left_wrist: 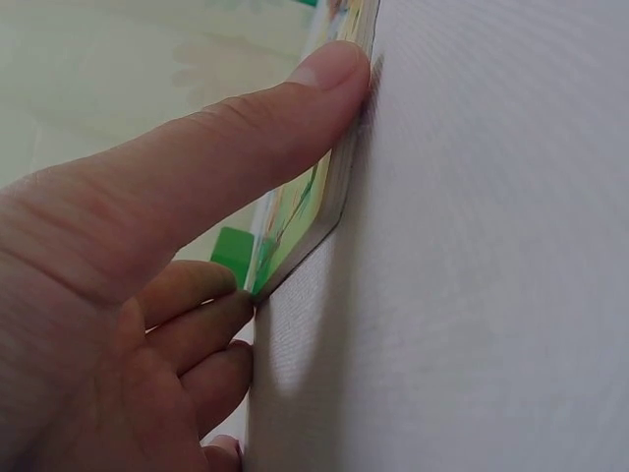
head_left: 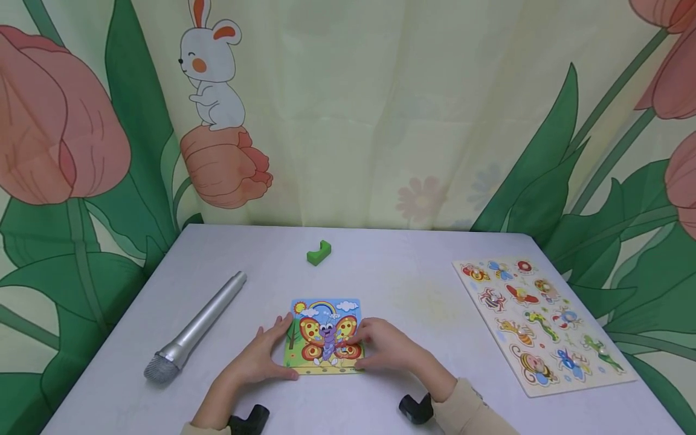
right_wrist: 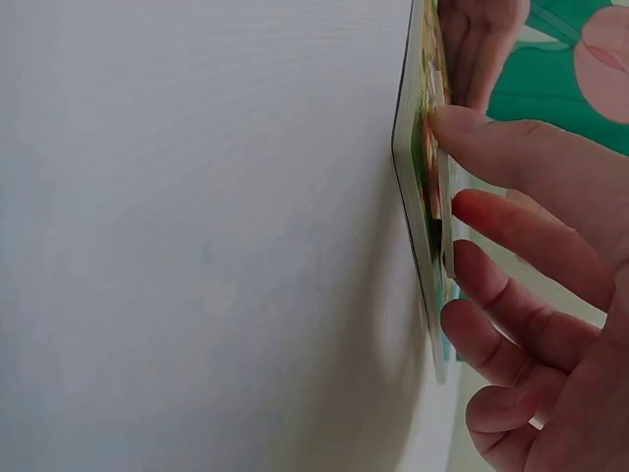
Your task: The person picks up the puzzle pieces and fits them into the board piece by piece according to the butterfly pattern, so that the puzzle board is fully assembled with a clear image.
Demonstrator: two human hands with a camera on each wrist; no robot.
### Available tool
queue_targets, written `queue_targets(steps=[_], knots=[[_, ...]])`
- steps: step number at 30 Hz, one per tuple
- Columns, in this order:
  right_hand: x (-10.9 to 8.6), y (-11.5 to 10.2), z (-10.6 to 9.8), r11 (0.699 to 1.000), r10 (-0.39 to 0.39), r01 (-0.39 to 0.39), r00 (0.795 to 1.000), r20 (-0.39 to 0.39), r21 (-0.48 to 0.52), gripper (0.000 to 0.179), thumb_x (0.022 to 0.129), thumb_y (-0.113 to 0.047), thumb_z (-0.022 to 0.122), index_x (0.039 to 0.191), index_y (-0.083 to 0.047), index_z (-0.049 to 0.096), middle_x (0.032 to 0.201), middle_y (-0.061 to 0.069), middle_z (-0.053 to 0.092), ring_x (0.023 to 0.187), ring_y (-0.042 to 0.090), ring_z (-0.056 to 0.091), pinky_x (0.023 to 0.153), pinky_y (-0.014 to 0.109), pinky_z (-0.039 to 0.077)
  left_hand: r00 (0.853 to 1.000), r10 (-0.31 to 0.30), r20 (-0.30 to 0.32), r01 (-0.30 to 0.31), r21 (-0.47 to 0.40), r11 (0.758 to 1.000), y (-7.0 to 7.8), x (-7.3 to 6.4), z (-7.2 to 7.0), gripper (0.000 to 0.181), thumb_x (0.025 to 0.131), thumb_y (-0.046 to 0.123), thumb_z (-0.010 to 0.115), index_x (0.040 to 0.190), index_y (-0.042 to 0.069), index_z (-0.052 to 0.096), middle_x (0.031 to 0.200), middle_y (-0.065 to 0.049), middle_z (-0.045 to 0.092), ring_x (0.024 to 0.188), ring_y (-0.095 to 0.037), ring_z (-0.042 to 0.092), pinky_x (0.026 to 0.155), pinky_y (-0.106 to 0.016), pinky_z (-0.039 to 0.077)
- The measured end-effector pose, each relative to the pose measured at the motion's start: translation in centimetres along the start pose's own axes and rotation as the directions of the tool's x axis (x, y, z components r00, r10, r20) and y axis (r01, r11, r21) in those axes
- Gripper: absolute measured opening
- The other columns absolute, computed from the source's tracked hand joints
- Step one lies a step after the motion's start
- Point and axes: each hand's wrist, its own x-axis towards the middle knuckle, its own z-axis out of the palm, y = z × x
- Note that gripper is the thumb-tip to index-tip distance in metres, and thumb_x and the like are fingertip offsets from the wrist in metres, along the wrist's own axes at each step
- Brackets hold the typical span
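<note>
A small butterfly puzzle board lies flat near the middle of the table. My left hand holds it at the left, its thumb along the near edge and the index finger at the left edge. In the left wrist view, the left thumb touches the board's rim. My right hand is over the board's right side. Seen from the right wrist, it pinches a thin puzzle piece between thumb and fingers, the piece slightly raised from the board's face. Fingers partly hide this piece in the head view.
A silver microphone lies slanted at the left. Beyond the puzzle sits a green notched block. A larger board with insect pictures lies at the right. A flower-and-rabbit curtain hangs behind the table's far edge.
</note>
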Motion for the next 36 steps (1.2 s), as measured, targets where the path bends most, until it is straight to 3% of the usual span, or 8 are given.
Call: queue_targets(steps=[4, 10, 19, 26, 36], knots=[[0.5, -0.3, 0.3, 0.999, -0.011, 0.011, 1.0, 0.006, -0.047, 0.035, 0.07, -0.025, 0.079, 0.102, -0.013, 0.072, 0.092, -0.01, 0.058, 0.086, 0.006, 0.05, 0.078, 0.022, 0.045, 1.0, -0.003, 0.003, 0.003, 0.002, 1.0, 0.0, 0.0, 0.1, 0.11, 0.053, 0.032, 0.087, 0.142, 0.001, 0.029, 0.147, -0.016, 0.026, 0.136, -0.032, 0.016, 0.11, -0.051, 0.002], [1.0, -1.0, 0.3, 0.994, -0.009, 0.012, 0.999, 0.036, -0.107, 0.035, 0.068, -0.027, 0.08, 0.101, -0.014, 0.072, 0.087, -0.01, 0.055, 0.079, 0.006, 0.048, 0.069, 0.018, 0.043, 1.0, -0.004, 0.001, 0.004, 0.002, 1.0, 0.1, -0.2, 0.0, 0.111, 0.053, 0.031, 0.087, 0.142, 0.001, 0.029, 0.147, -0.016, 0.025, 0.136, -0.032, 0.016, 0.11, -0.051, 0.001], [1.5, -2.1, 0.3, 0.984, 0.12, -0.113, 0.992, 0.043, -0.138, 0.031, 0.066, -0.026, 0.082, 0.094, -0.015, 0.075, 0.084, -0.013, 0.052, 0.08, 0.006, 0.046, 0.068, 0.019, 0.043, 1.0, -0.006, -0.004, 0.006, 0.002, 1.0, 0.0, -0.2, 0.0, 0.111, 0.052, 0.031, 0.088, 0.142, 0.002, 0.029, 0.146, -0.016, 0.025, 0.136, -0.032, 0.016, 0.11, -0.051, 0.002], [1.4, -2.7, 0.7, 0.969, 0.13, -0.123, 0.991, 0.016, -0.212, 0.032, 0.062, -0.025, 0.084, 0.091, -0.015, 0.076, 0.081, -0.012, 0.053, 0.078, 0.006, 0.045, 0.063, 0.02, 0.041, 1.0, -0.01, -0.002, 0.01, 0.006, 1.0, -0.1, -0.2, 0.2, 0.11, 0.052, 0.031, 0.088, 0.141, 0.001, 0.03, 0.146, -0.016, 0.026, 0.136, -0.032, 0.016, 0.11, -0.052, 0.002], [2.1, -2.0, 0.6, 0.982, 0.145, -0.142, 0.989, 0.016, -0.126, 0.032, 0.061, -0.026, 0.084, 0.09, -0.016, 0.076, 0.08, -0.015, 0.059, 0.072, 0.003, 0.046, 0.061, 0.019, 0.04, 1.0, -0.023, -0.001, 0.023, 0.007, 1.0, -0.1, -0.2, -0.2, 0.111, 0.052, 0.03, 0.087, 0.142, 0.002, 0.028, 0.147, -0.017, 0.024, 0.136, -0.032, 0.016, 0.11, -0.051, 0.001]])
